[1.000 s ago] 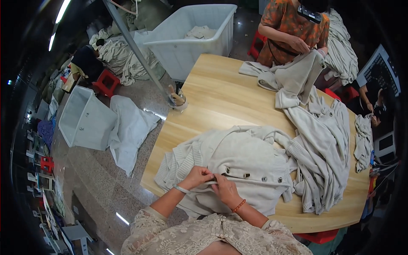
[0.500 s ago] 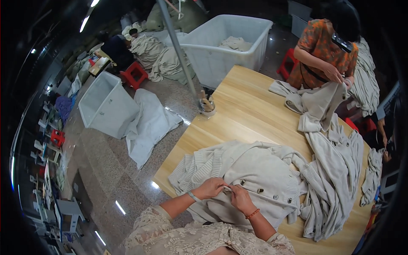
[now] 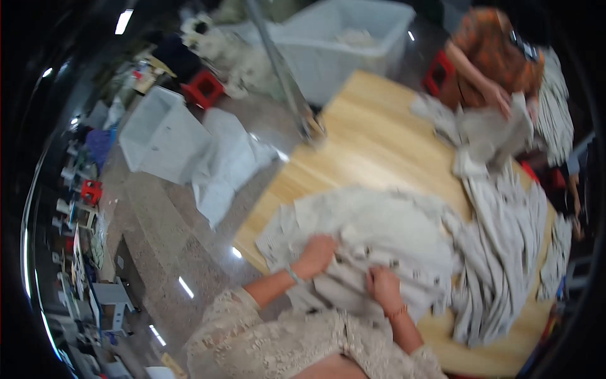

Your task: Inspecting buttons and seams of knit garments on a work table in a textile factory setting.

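A cream knitted cardigan (image 3: 385,218) with dark buttons down its front lies spread on the wooden table in front of me. My left hand (image 3: 317,254) is closed on the cardigan's front, near the end of the button row. A little to the right, and nearer to me, my right hand (image 3: 384,287) grips the same garment in a fist. Cloth stretches in folds between the two hands. Motion blur hides the exact finger positions and the buttons' details.
More cream knitwear (image 3: 499,252) is heaped at the table's (image 3: 353,139) right side. Across the table a co-worker (image 3: 492,69) handles another garment. Beyond the far left edge stand a metal pole (image 3: 274,60), a large white bin (image 3: 344,60), a smaller bin (image 3: 165,136) and a white sack (image 3: 227,158).
My hands, pinched together before, have moved apart along the cardigan's front, the right one going rightward. The cardigan's front is now more creased. The whole view has shifted with my head.
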`<state>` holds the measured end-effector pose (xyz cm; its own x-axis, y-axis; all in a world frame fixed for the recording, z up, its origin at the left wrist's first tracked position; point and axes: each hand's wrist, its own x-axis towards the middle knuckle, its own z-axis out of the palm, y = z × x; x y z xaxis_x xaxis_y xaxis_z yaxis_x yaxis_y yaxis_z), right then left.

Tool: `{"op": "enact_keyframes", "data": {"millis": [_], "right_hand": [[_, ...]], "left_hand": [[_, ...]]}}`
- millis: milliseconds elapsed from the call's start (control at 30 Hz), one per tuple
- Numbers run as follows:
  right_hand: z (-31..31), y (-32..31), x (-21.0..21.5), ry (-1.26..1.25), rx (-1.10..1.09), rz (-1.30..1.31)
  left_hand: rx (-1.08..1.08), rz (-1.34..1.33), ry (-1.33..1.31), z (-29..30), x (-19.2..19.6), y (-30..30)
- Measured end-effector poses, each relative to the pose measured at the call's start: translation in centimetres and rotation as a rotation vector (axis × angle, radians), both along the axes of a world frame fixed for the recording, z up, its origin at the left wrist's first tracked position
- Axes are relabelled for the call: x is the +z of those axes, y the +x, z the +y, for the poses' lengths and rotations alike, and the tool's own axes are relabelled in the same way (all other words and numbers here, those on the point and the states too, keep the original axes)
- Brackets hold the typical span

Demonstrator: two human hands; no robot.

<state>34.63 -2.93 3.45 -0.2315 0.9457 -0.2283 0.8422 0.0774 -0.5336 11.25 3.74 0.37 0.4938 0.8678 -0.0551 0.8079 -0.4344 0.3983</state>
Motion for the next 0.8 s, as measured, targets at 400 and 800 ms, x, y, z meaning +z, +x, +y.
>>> {"op": "enact_keyframes", "data": {"millis": [400,800], "right_hand": [[0.1,-0.1,0.2,0.122,-0.066,0.086],[-0.1,-0.2,0.1,0.209,-0.061,0.142]], "left_hand": [[0.186,-0.506,-0.079,0.2,1.3,7.4],[0.073,-0.352,-0.253,1.2,2.7,8.2]]}}
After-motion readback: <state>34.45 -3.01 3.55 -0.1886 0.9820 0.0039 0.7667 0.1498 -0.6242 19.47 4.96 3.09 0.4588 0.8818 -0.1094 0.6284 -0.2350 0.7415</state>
